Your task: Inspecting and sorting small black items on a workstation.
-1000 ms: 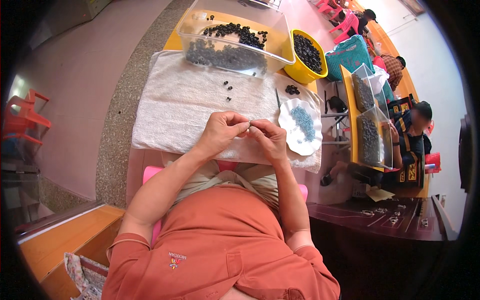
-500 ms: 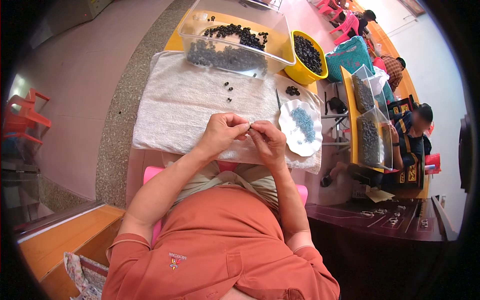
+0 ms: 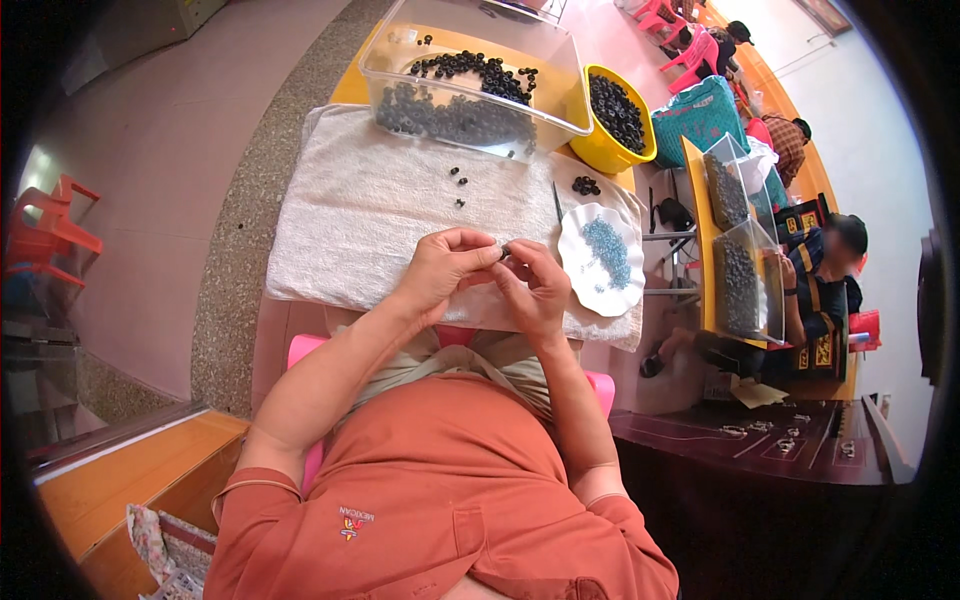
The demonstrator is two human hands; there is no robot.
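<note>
My left hand [image 3: 447, 270] pinches a small black round part [image 3: 504, 253] between thumb and fingertips, over the near half of a white towel [image 3: 340, 235]. Against the other side of that part press the bent fingers of my right hand [image 3: 537, 290]. On the towel beyond my hands lie a few loose black parts [image 3: 462, 181]. To the right of my right hand stands a white scalloped plate [image 3: 628, 290] with small pale-blue translucent pieces [image 3: 606, 250]. Past the plate is a little cluster of black parts [image 3: 586, 186], with a thin dark tool [image 3: 557, 200] nearby.
A clear plastic bin [image 3: 470, 140] of black parts stands at the far table edge, beside a yellow basin [image 3: 600, 150] of more. On the right, a person [image 3: 825, 270] sits at another table with clear bins [image 3: 745, 285]. Red chairs [image 3: 50, 235] are on the left.
My fingers have shifted slightly on the small part, and its black side now shows between the fingertips. My right thumb has drawn back a little. The things on the towel stay put.
</note>
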